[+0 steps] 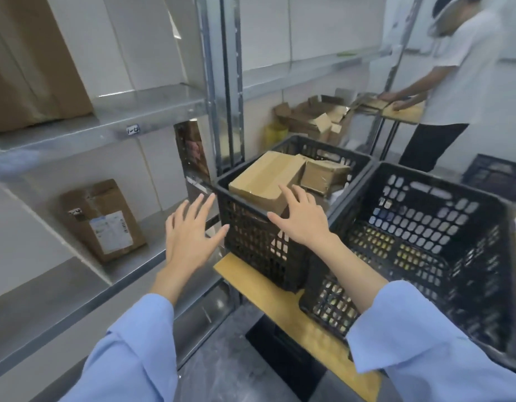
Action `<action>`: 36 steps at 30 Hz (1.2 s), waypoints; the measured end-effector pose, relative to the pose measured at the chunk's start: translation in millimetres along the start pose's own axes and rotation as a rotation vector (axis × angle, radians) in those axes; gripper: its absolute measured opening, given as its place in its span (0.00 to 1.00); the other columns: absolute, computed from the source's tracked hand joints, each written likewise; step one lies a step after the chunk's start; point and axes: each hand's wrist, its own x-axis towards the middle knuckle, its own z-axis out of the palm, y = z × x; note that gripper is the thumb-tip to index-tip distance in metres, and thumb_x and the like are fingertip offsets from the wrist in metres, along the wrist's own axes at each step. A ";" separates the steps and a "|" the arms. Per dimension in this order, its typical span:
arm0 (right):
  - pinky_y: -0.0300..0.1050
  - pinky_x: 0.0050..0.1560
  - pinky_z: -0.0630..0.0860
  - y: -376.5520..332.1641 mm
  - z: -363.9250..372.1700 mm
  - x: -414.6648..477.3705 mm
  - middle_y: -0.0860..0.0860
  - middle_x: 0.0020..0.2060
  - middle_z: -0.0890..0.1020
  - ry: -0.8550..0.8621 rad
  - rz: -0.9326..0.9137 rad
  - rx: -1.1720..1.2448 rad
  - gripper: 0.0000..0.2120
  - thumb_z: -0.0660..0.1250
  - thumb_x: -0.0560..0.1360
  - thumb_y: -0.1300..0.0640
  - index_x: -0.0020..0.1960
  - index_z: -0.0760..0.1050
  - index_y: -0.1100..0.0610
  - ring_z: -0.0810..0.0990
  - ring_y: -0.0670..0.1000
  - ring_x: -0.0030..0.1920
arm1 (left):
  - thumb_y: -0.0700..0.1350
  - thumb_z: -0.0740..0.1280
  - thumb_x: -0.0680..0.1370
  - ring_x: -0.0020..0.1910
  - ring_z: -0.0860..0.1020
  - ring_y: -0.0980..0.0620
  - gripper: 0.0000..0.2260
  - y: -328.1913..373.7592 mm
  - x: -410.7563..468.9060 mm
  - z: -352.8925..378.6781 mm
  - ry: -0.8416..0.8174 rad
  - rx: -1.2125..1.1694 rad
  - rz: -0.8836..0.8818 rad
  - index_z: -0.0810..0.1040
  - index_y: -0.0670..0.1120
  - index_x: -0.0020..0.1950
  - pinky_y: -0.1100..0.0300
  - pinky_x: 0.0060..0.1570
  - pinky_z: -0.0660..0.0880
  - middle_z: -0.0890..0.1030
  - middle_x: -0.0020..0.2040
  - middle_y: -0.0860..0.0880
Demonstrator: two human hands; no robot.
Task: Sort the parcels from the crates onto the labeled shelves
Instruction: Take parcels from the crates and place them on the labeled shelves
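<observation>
Left sleeve [129,355] and right sleeve [419,338]: light blue woven fabric, long and loose-cut, with soft folds and creases along its length. The left cuff [152,310] and right cuff [372,320] are wide and stand away from the forearm. Beyond the cuffs, the lower forearms, left hand [190,232] and right hand [303,220] are bare.
</observation>
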 end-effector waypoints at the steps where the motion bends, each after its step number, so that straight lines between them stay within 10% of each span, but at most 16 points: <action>1: 0.60 0.71 0.62 4.4 0.7 6.9 0.53 0.78 0.57 -0.001 0.011 0.006 0.35 0.57 0.78 0.33 0.80 0.49 0.43 0.57 0.59 0.77 | 0.66 0.56 0.79 0.77 0.56 0.47 0.31 3.9 10.7 5.0 -0.005 -0.004 0.012 0.55 0.58 0.79 0.46 0.74 0.53 0.59 0.79 0.53; 36: 0.49 0.73 0.59 10.4 78.3 111.1 0.49 0.78 0.54 -0.075 0.323 0.526 0.61 0.78 0.66 0.43 0.79 0.33 0.47 0.55 0.50 0.76 | 0.70 0.70 0.62 0.67 0.72 0.52 0.49 -41.6 236.6 120.8 -0.485 -0.390 0.411 0.53 0.60 0.79 0.50 0.64 0.70 0.70 0.73 0.57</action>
